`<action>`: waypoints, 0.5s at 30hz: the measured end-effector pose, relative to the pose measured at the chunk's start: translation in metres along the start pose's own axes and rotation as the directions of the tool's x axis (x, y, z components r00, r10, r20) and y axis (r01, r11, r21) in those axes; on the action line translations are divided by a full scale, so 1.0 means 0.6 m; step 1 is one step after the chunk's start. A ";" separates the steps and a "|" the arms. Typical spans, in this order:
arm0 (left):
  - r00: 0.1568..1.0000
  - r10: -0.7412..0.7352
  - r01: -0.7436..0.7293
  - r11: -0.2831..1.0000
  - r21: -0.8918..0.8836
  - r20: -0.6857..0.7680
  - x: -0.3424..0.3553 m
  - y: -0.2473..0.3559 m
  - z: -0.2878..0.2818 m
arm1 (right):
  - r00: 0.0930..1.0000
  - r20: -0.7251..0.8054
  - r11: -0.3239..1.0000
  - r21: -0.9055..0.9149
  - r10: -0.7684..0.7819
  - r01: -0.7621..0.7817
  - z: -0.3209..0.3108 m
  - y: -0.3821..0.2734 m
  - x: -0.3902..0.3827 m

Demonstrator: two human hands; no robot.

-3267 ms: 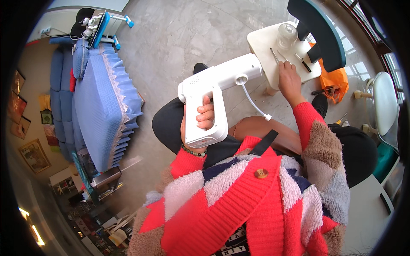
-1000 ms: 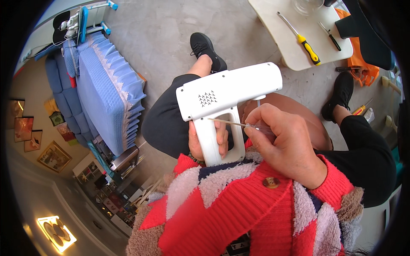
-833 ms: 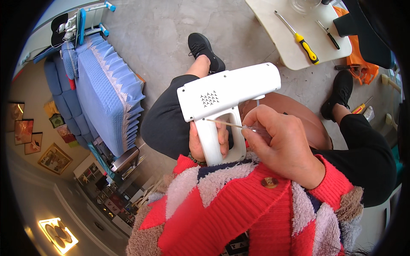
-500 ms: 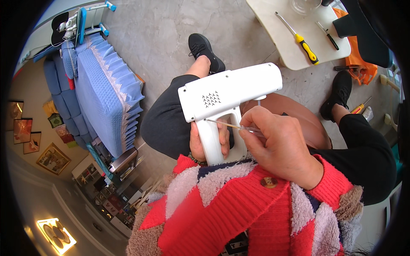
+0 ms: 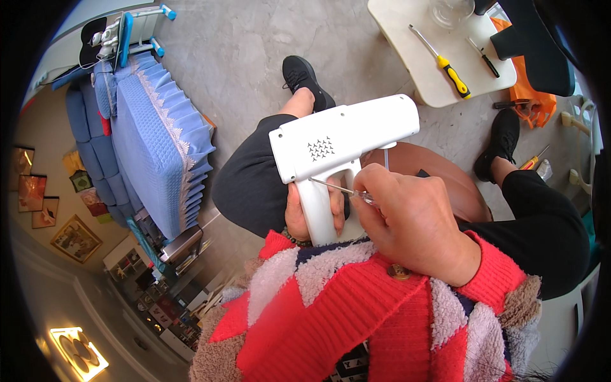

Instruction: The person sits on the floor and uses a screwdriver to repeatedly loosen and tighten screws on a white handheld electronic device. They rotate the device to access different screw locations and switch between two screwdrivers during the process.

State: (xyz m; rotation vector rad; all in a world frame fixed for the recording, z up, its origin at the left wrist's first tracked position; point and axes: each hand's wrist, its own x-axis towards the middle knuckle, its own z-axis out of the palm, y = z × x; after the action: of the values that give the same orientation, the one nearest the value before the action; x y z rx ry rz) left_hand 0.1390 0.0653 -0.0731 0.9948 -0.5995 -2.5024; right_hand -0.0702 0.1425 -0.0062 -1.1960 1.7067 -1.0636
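"Head view, clock reading from frame centre: where is the white pistol-shaped device (image 5: 347, 137) sitting?"

"It is sitting just off centre, toward 1 o'clock. Its barrel (image 5: 385, 118) is pointing between 2 and 3 o'clock; its handle (image 5: 314, 213) is extending toward 6."

"What is each grip doing?"

"The left grip (image 5: 295, 216) is wrapping the handle from behind, digits showing along both edges. The right grip (image 5: 417, 223), between 3 and 4 o'clock, is pinching a clear-handled screwdriver (image 5: 365, 196) between thumb and forefinger. The tip is appearing to meet a small dark recess (image 5: 310, 179) at the top of the handle; whether it is seating there, I cannot tell."

"How is the device likely handling?"

"Judging by its surface, it is behaving as a stiff, smooth plastic shell: fairly light for its bulk, slightly slippery. The handle is offering the surest hold. The thin pale tube (image 5: 386, 158) under the barrel is looking delicate and is making a poor hold."

"What is lying nearby?"

"Between 1 and 2 o'clock, a white desk (image 5: 429, 83) is carrying a yellow-and-black screwdriver (image 5: 450, 73), a slim black-handled tool (image 5: 490, 65) and a clear round container (image 5: 452, 11)."
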 end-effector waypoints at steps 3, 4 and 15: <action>0.999 0.019 -0.015 0.994 0.112 -0.029 -0.002 0.003 0.006 | 0.999 0.025 0.994 -0.108 -0.033 0.036 0.002 -0.011 0.000; 0.999 0.021 -0.017 0.988 0.155 -0.027 -0.004 0.005 0.007 | 0.999 0.039 0.988 -0.150 -0.035 0.040 0.004 -0.016 -0.001; 0.988 0.003 0.004 0.999 -0.046 0.157 -0.003 0.009 -0.014 | 0.956 -0.108 0.899 0.382 0.273 -0.213 -0.080 -0.010 0.002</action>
State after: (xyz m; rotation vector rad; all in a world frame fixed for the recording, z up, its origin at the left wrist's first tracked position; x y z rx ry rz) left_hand 0.1471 0.0597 -0.0748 0.7858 -0.5849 -2.5995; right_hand -0.1129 0.1497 0.0162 -0.6553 1.6305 -1.2781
